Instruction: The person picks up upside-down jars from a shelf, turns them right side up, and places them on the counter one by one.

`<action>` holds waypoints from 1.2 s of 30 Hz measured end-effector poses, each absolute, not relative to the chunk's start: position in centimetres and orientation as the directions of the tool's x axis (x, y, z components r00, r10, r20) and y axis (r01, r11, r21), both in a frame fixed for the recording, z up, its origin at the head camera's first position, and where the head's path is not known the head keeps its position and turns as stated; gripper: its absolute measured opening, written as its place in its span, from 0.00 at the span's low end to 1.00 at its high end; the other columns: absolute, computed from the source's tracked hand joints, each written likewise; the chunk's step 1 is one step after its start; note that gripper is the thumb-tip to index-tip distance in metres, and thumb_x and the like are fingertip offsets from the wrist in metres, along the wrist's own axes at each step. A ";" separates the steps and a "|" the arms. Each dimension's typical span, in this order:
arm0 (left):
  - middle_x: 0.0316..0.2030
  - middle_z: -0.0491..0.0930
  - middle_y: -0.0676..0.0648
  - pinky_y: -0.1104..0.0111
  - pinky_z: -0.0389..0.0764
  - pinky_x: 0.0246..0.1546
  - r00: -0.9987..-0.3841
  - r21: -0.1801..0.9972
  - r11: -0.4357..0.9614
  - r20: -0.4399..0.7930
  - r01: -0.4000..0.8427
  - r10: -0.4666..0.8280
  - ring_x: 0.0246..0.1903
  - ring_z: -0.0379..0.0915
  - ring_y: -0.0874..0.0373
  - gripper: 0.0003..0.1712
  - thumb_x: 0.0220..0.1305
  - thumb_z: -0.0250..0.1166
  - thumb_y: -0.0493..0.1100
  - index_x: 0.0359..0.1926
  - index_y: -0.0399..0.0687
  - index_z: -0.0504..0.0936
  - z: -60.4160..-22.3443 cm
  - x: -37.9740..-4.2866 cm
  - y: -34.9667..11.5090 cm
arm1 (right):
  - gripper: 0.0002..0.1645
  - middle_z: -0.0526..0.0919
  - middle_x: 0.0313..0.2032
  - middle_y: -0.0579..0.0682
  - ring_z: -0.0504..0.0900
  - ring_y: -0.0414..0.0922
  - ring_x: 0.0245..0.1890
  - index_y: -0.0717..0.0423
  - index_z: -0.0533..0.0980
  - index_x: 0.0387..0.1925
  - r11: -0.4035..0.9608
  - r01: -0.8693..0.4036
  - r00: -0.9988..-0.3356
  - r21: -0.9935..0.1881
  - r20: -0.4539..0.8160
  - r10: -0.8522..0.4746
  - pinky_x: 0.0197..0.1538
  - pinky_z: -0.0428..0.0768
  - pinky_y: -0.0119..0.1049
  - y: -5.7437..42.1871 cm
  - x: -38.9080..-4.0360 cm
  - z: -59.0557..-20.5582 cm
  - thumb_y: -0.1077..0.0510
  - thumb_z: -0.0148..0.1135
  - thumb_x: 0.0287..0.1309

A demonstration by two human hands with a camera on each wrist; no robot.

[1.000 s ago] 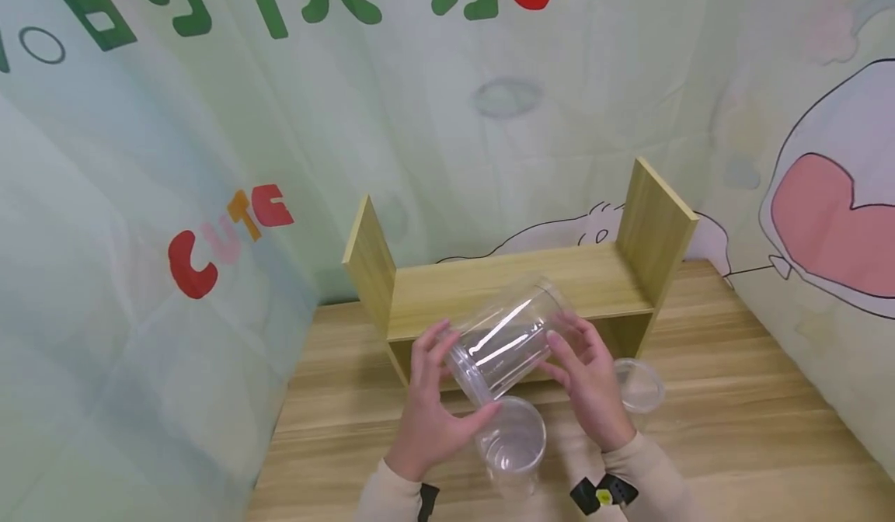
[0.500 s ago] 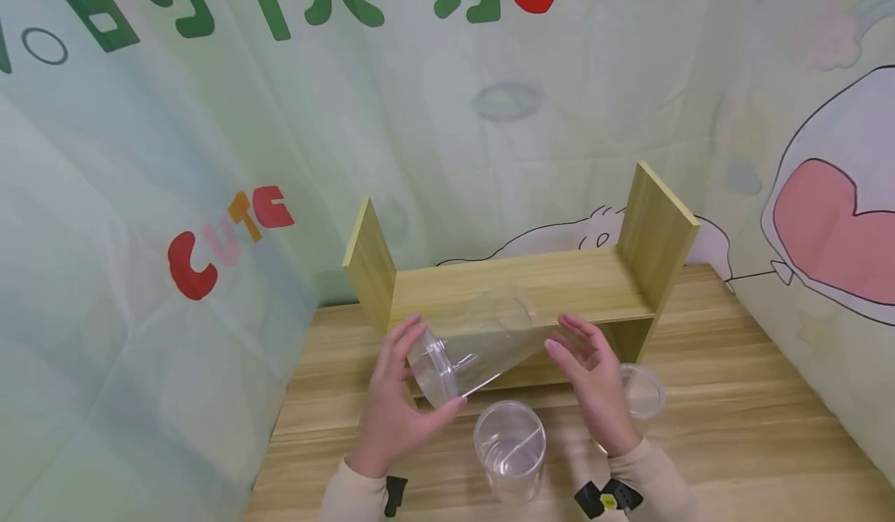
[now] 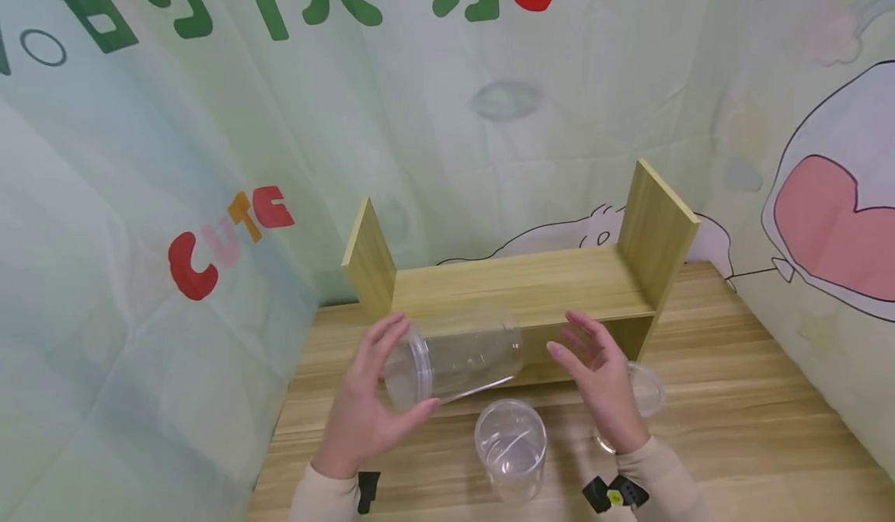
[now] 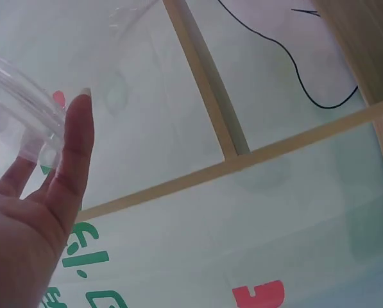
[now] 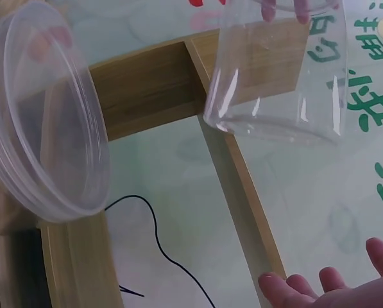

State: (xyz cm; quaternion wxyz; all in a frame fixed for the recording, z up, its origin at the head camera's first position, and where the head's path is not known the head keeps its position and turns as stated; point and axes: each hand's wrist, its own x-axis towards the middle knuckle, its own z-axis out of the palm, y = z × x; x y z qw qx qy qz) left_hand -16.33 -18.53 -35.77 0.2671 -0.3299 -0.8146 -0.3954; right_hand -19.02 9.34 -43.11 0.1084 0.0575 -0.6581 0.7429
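My left hand (image 3: 367, 401) holds a clear plastic jar (image 3: 468, 359) by its ringed, lidded end. The jar lies on its side in the air before the shelf, its bottom pointing right. In the left wrist view, the fingers (image 4: 79, 147) curve round the jar's rim (image 4: 24, 90). My right hand (image 3: 600, 386) hovers apart from the jar's bottom, fingers relaxed and holding nothing. The right wrist view has the held jar (image 5: 278, 77) at the top and my right fingertips (image 5: 274, 289) below. Another clear jar (image 3: 513, 448) stands upright on the table between my hands.
Behind the hands stands a wooden shelf (image 3: 517, 285) with two raised side panels. A further clear round-rimmed container (image 3: 650, 390) is partly hidden behind my right hand. The wood-grain table (image 3: 734, 429) meets printed cloth walls (image 3: 447, 157) at the back and sides.
My left hand has moved left with the jar, which has turned from a slant to nearly level. My right hand has let go of it. The upright jar stays put.
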 end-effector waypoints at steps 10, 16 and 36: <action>0.61 0.62 0.47 0.55 0.73 0.42 -0.664 0.399 0.588 0.663 0.704 0.346 0.55 0.64 0.51 0.51 0.36 0.72 0.52 0.64 0.47 0.63 -37.7 -17.3 -20.9 | 0.38 0.62 0.61 0.55 0.61 0.52 0.61 0.62 0.61 0.61 0.125 -0.333 -0.927 -0.934 0.349 0.136 0.58 0.63 0.46 10.9 -19.3 -40.7 0.63 0.67 0.48; 0.61 0.62 0.48 0.54 0.72 0.43 -0.683 0.392 0.614 0.639 0.685 0.353 0.54 0.64 0.52 0.50 0.37 0.72 0.54 0.65 0.50 0.63 -38.1 -17.4 -21.6 | 0.35 0.62 0.59 0.55 0.62 0.48 0.57 0.67 0.62 0.58 0.284 -0.412 -0.865 -0.866 0.469 0.177 0.55 0.69 0.39 12.7 -19.5 -37.6 0.67 0.64 0.48; 0.59 0.64 0.48 0.55 0.74 0.42 -0.727 0.359 0.689 0.585 0.630 0.360 0.53 0.65 0.54 0.50 0.37 0.72 0.56 0.64 0.55 0.63 -38.2 -17.5 -23.2 | 0.18 0.73 0.42 0.51 0.68 0.44 0.42 0.69 0.76 0.39 0.616 -0.639 -0.340 -0.461 0.887 0.312 0.41 0.65 0.28 19.7 -24.6 -35.1 0.66 0.67 0.42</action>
